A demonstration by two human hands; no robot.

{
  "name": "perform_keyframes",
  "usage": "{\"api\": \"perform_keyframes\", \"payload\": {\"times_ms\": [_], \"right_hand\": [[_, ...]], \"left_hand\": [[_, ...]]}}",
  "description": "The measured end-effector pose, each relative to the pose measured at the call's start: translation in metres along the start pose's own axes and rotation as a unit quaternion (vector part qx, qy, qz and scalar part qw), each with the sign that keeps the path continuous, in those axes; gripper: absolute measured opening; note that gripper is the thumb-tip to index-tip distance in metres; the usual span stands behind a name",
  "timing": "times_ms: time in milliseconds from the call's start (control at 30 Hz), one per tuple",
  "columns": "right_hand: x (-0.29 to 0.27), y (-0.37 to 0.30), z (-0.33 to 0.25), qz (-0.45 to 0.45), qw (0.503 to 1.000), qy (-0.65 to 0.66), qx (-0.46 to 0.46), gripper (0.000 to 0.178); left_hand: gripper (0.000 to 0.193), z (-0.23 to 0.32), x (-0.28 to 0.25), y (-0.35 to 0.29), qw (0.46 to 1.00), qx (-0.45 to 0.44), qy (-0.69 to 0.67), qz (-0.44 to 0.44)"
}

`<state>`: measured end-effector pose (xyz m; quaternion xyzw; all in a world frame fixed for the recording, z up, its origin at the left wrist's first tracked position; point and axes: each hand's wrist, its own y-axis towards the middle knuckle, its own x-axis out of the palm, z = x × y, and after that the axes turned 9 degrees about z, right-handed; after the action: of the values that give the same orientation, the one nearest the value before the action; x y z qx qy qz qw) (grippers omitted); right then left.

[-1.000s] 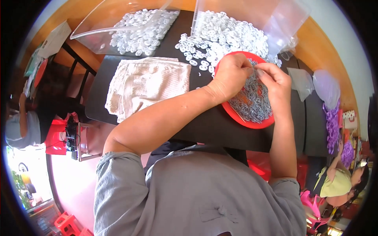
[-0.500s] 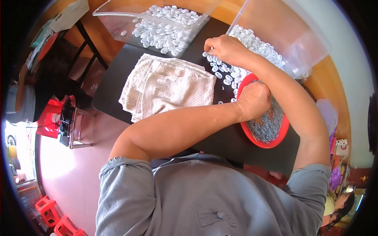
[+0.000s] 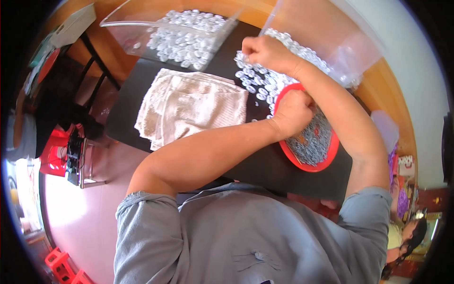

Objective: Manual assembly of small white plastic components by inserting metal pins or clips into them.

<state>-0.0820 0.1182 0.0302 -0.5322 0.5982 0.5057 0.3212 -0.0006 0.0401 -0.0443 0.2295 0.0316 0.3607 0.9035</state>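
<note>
Both hands are apart now, where a second ago they met over the red bowl (image 3: 309,168): the right hand (image 3: 261,52) has swung forward and to the left, across to the loose white oval pieces (image 3: 270,81), while the left hand (image 3: 294,111) stays over the bowl. Against the half-second-old frame, the arms keep nearly the same pose.

The left hand is curled like a fist above the far left part of the bowl, covering some of its rim. The right hand is bent downward at the far left of the scattered white pieces, its forearm passing just beside the bowl's far right edge. Fingertips of both are turned away or blurred, so I cannot tell whether they are apart, together or clamped on a piece.

Small grey pieces (image 3: 309,150) fill much of the bowl, with reddish patches showing among them. White ovals spread over the dark bench (image 3: 260,168) beyond the bowl and run back to a clear bin (image 3: 326,23) standing tilted at the far right. Another clear bin (image 3: 130,41), at the far left, has more white pieces with it. Between that bin and the left forearm lies a folded cream cloth (image 3: 194,106). Red stools (image 3: 60,266) stand on the pink floor (image 3: 94,227) at lower left, and a person in a yellow top (image 3: 394,239) shows at the right edge.
</note>
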Motion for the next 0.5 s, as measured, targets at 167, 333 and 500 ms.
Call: {"api": "perform_keyframes", "payload": {"times_ms": [167, 333, 500], "right_hand": [[-0.067, -0.074, 0.008, 0.204, 0.949, 0.184, 0.154, 0.011], [-0.083, -0.172, -0.073, 0.250, 0.938, 0.104, 0.215, 0.008], [-0.023, -0.197, -0.071, 0.286, 0.947, -0.060, 0.132, 0.007]], "left_hand": [[0.006, 0.023, -0.014, 0.003, 0.966, -0.214, -0.144, -0.018], [0.009, 0.041, -0.020, 0.008, 0.934, -0.268, -0.237, 0.010], [0.010, 0.052, -0.008, 0.006, 0.922, -0.282, -0.262, 0.042]]}}
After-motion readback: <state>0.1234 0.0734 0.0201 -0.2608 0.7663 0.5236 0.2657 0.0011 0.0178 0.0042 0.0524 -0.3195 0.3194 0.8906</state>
